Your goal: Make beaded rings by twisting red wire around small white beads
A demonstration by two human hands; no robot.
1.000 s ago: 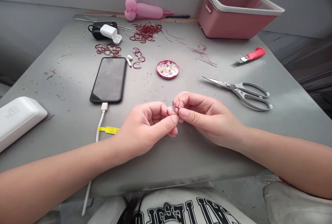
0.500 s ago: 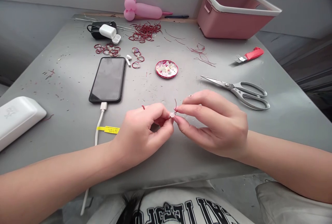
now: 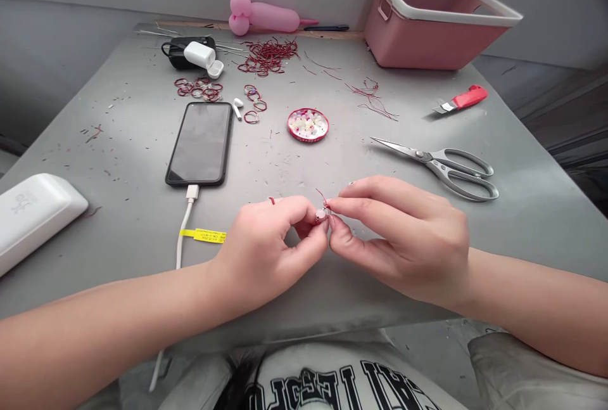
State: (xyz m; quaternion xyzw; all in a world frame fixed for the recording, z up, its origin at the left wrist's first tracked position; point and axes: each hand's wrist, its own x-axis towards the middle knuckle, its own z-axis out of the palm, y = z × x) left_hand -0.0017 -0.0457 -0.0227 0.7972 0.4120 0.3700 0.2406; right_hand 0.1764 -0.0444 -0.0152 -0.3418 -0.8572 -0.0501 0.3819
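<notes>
My left hand [image 3: 273,245] pinches a small pale bead [image 3: 321,215] with dark red cord around it, between thumb and forefinger. Close against its right side, my right hand [image 3: 399,239] has thumb and forefinger closed on the red cord [image 3: 327,203], and a thin loose end sticks up and to the left. A bit of red cord also shows behind my left knuckles. Beyond the hands lies a round red-rimmed dish [image 3: 308,139] of pale and pink beads. Beaded red rings [image 3: 198,89] are grouped behind the phone, with a few more to their right.
Phone [image 3: 199,144] with white cable, open earbud case [image 3: 199,54], and white case [image 3: 40,220] lie left. Scissors [image 3: 439,166] and red-handled cutter [image 3: 468,98] lie right. Pink bin [image 3: 427,36], pink balloon [image 3: 273,18] and heaped red cord [image 3: 268,56] stand at back.
Both hands and the bead have shifted slightly right and down in the view. The loose cord end leans more to the left, and the whole scene has moved a little with the camera.
</notes>
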